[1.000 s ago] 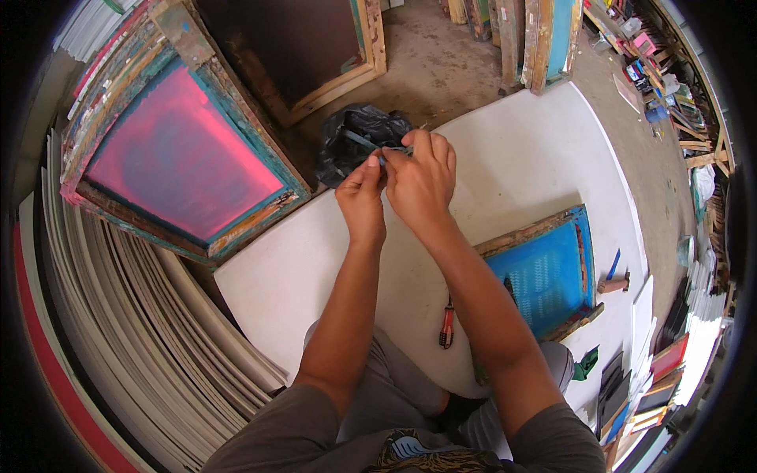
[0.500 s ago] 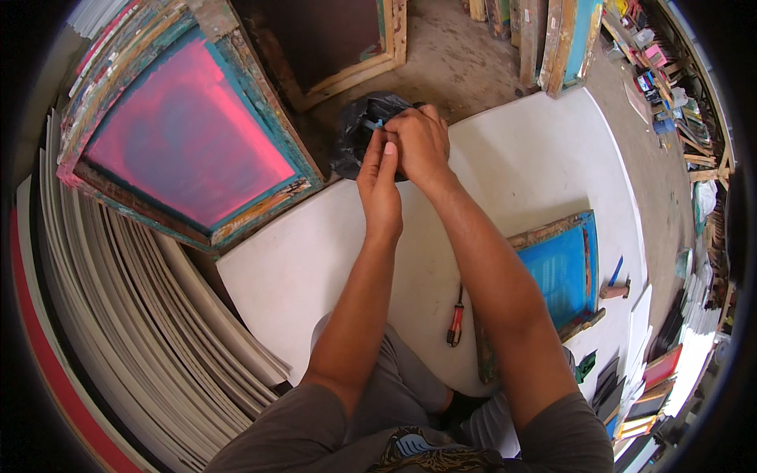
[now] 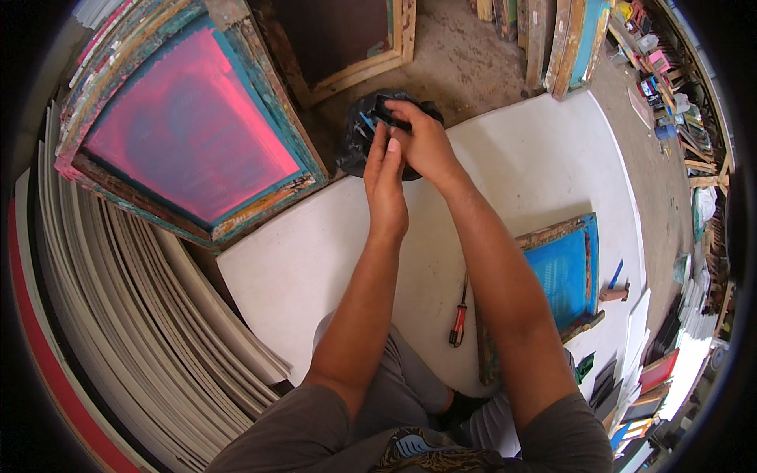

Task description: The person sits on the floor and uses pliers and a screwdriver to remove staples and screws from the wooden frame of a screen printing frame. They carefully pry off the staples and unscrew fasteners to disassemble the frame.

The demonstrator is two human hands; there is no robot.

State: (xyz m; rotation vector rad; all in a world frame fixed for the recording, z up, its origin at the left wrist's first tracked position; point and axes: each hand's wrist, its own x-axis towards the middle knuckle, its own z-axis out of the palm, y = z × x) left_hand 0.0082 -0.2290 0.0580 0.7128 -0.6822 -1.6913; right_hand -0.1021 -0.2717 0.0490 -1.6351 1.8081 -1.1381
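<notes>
At the far edge of the white board (image 3: 315, 236), both my hands meet over a crumpled black plastic bag (image 3: 356, 154). My right hand (image 3: 424, 144) is closed on a small dark object (image 3: 383, 105), whose kind I cannot make out. My left hand (image 3: 385, 189) touches it from below, fingers straight and pressed together; whatever they pinch is hidden. A thin light-blue piece (image 3: 367, 120) shows beside the left fingertips, in front of the bag. On the board between my forearms and the blue screen-printing frame (image 3: 561, 264) lies a screwdriver (image 3: 457, 325) with a red and black handle.
A pink-smeared screen frame (image 3: 189, 134) leans at the left, above stacked pale sheets (image 3: 118, 292). Another wooden frame (image 3: 402, 47) stands beyond the bag. Right of the blue frame lie a hammer (image 3: 615, 294) and a slim blue tool (image 3: 616, 273).
My right hand has opened out slightly and turned, bringing the dark object into sight above its fingers. The left hand has shifted a little right.
</notes>
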